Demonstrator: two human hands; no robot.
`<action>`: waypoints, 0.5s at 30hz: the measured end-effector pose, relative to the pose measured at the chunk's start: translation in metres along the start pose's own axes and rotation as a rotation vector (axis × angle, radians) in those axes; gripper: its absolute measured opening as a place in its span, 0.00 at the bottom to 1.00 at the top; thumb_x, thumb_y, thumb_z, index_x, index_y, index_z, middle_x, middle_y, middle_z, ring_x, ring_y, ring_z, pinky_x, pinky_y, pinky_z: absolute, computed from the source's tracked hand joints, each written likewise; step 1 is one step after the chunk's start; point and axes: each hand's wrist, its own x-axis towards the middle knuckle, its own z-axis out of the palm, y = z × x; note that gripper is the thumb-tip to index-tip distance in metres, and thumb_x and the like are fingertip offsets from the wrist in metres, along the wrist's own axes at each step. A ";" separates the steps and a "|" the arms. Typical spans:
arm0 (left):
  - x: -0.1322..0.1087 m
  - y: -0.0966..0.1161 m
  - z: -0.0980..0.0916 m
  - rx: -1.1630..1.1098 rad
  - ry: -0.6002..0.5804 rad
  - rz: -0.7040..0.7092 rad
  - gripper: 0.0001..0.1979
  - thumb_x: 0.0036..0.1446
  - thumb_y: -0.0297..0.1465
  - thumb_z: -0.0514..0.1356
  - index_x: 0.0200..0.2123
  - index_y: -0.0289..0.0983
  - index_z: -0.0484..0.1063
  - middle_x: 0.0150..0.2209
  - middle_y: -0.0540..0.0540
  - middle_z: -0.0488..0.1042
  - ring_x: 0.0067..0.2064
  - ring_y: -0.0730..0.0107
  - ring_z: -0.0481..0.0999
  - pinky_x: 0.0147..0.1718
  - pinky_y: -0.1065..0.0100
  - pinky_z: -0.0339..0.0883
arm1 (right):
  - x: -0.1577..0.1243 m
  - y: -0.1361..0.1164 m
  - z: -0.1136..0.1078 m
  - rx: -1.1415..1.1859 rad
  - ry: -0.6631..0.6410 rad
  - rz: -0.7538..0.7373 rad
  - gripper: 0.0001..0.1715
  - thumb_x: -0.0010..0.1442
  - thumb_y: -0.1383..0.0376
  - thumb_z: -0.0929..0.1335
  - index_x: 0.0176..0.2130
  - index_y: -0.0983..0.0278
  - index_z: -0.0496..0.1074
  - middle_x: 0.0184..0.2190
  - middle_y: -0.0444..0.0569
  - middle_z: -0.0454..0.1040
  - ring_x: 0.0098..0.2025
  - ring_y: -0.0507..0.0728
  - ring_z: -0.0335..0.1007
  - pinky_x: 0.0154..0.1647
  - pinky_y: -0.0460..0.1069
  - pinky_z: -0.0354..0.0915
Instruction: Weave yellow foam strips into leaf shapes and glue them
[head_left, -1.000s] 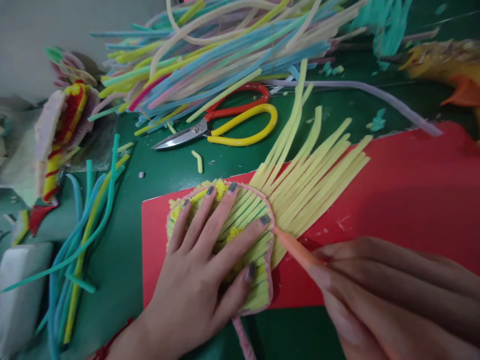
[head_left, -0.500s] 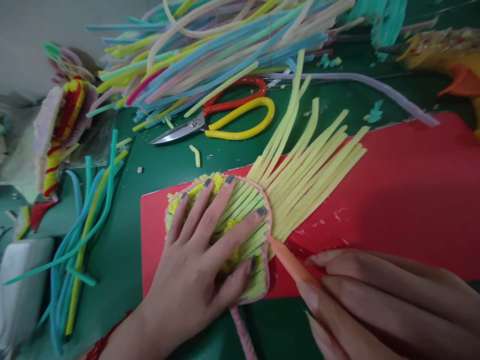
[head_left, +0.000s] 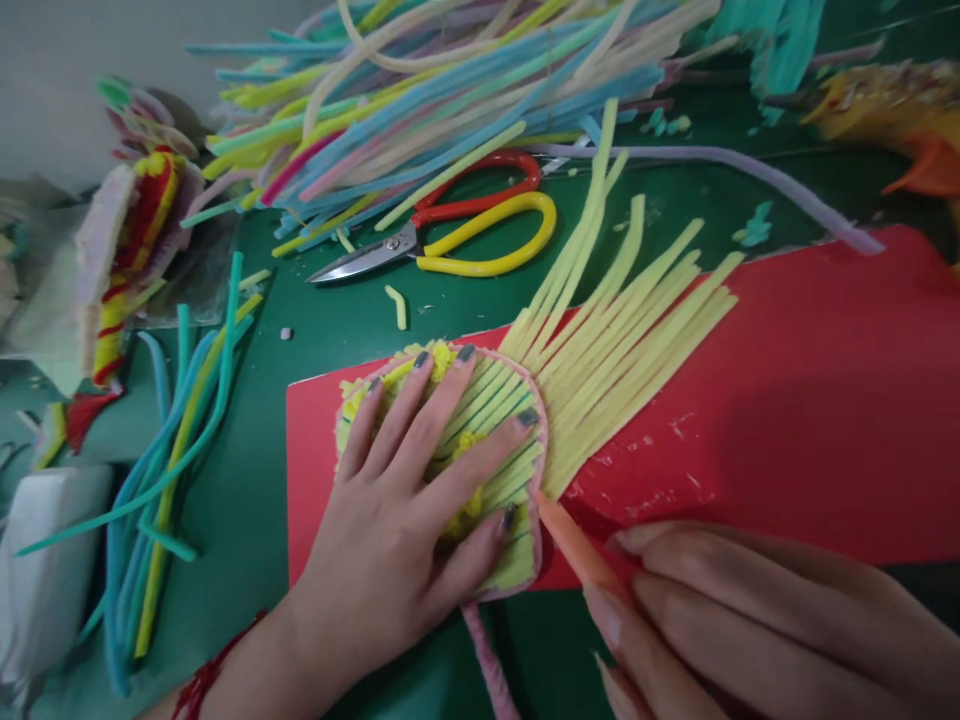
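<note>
My left hand (head_left: 405,500) lies spread and flat on a round fan (head_left: 487,385) made of pale yellow chenille stems with a pink rim. The fan's pink wrapped handle (head_left: 489,660) points down toward me. Beyond the rim, uncut yellow stems (head_left: 630,350) stick out to the upper right over a red board (head_left: 810,400). My right hand (head_left: 735,620) pinches a slim orange tool (head_left: 577,545), its tapered tip touching the fan's right rim. Most of the tool is hidden by my fingers, so its exact kind does not show.
Scissors (head_left: 450,240) with red and yellow handles lie behind the fan. A large bundle of colored chenille stems (head_left: 450,110) spreads across the back. More blue, green and yellow stems (head_left: 169,470) lie left, near a white box-like object (head_left: 52,570). An orange-yellow craft piece (head_left: 892,110) sits far right.
The orange tool's tip has slid slightly down along the fan's right rim, with my right hand lower too. My left hand stays flat on the fan. The view has shifted a little.
</note>
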 end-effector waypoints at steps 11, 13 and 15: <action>0.000 0.000 0.000 0.000 0.004 0.016 0.23 0.61 0.33 0.52 0.60 0.45 0.60 0.69 0.50 0.40 0.69 0.55 0.40 0.65 0.51 0.35 | -0.004 -0.001 0.002 -0.027 0.015 0.034 0.15 0.59 0.66 0.67 0.21 0.61 0.71 0.15 0.38 0.63 0.18 0.46 0.59 0.20 0.44 0.65; 0.000 -0.001 0.000 0.005 -0.002 0.021 0.23 0.61 0.33 0.52 0.60 0.45 0.59 0.69 0.50 0.39 0.69 0.55 0.39 0.65 0.51 0.34 | -0.006 -0.003 0.002 -0.050 -0.004 0.070 0.14 0.60 0.66 0.67 0.22 0.61 0.71 0.16 0.38 0.64 0.19 0.47 0.61 0.21 0.46 0.65; 0.001 -0.001 0.000 0.008 -0.001 0.026 0.23 0.61 0.33 0.53 0.60 0.45 0.59 0.70 0.50 0.39 0.69 0.55 0.39 0.65 0.51 0.34 | -0.008 -0.003 0.001 -0.043 -0.010 0.051 0.14 0.60 0.65 0.67 0.23 0.61 0.71 0.17 0.39 0.66 0.20 0.48 0.62 0.22 0.46 0.66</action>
